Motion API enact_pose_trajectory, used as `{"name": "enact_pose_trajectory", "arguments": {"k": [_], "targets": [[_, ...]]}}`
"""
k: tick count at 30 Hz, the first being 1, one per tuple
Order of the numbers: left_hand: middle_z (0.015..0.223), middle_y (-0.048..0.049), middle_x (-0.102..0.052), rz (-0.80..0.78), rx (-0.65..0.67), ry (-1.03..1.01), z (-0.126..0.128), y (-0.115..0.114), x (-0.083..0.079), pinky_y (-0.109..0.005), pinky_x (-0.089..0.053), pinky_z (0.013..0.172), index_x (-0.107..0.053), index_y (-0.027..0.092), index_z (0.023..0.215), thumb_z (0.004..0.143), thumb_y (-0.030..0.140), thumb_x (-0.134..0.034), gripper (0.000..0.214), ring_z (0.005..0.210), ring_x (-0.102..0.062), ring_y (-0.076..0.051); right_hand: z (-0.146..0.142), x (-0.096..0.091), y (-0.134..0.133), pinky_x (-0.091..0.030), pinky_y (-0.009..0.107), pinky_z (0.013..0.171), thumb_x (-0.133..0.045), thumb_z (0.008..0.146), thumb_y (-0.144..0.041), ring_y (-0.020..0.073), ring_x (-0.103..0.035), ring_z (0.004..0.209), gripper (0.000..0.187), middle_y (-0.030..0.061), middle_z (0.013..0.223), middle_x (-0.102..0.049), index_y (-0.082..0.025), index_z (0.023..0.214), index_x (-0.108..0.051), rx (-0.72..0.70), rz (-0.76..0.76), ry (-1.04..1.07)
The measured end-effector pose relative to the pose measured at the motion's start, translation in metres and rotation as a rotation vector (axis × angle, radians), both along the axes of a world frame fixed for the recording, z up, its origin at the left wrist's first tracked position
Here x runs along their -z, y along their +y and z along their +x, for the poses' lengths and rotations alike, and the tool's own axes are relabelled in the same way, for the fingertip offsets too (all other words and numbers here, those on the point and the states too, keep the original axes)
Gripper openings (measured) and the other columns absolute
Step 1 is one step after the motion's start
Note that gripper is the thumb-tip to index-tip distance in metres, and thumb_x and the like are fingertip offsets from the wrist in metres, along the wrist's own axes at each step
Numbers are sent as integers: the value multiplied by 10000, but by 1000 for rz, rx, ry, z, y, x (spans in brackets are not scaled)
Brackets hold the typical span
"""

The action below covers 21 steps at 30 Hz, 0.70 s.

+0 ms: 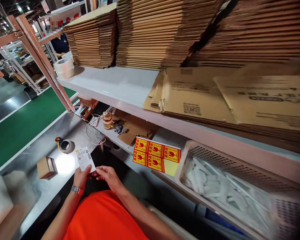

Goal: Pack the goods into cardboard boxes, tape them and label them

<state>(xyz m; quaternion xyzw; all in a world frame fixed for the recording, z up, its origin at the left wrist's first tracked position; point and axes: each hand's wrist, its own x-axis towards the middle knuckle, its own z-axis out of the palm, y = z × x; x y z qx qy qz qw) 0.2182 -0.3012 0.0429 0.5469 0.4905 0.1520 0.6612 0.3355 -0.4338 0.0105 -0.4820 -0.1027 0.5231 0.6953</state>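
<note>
Left of centre, in the lower half of the frame, a printed white label is at the edge of the metal counter, held by the left hand, whose grip is closed with the thumb over the label's lower end. The right hand is at the label's lower right corner, fingertips drawn together (whether that grip has hold of it, the view cannot tell). Farther left are a tape roll and a small brown box. Right of centre, a sticker sheet shows 5 wine-glass symbols, just beside a perforated basket. Flattened cartons fill the upper right.
</note>
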Motion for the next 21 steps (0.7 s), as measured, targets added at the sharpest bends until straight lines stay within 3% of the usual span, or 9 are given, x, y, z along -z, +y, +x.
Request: {"name": "enact_pose_trajectory", "arguments": {"k": [8,15,17,19,21], "targets": [[765,-133,-832,-15,-11,-12,11,-8,-5,-340,-544,547,-816,147,846,505,715,-1049,702,616,-730,-238,4,-2,-7,-618,388,795,-996,656,-782,257,-777,902,629,85,922,-866,-214,906,-897,31,-16,-15],[757,-126,-803,35,152,65,15,-11,7,-335,-526,551,-802,128,902,612,780,-945,728,618,-703,-231,11,0,-16,-602,392,796,-944,678,-824,248,-752,833,626,76,828,-841,-216,821,-905,46,-60,-119],[920,-177,-843,125,178,128,16,-12,12,-385,-612,651,-806,126,1038,648,727,-934,728,749,-773,-286,13,1,-20,-594,378,779,-928,701,-809,230,-730,797,601,65,809,-830,-218,809,-909,53,-64,-158],[1216,-245,-836,340,148,175,17,-14,13,-485,-675,879,-782,130,1216,683,646,-916,755,1036,-817,-365,13,3,-22,-586,366,764,-914,723,-789,221,-717,777,585,60,804,-824,-213,820,-914,63,-69,-184],[1401,-258,-784,570,175,144,18,-16,9,-555,-628,1100,-781,154,1263,753,594,-859,678,1280,-768,-398,13,6,-23,-575,354,751,-896,748,-760,214,-711,765,560,58,800,-820,-206,829,-914,83,-72,-187]]}}
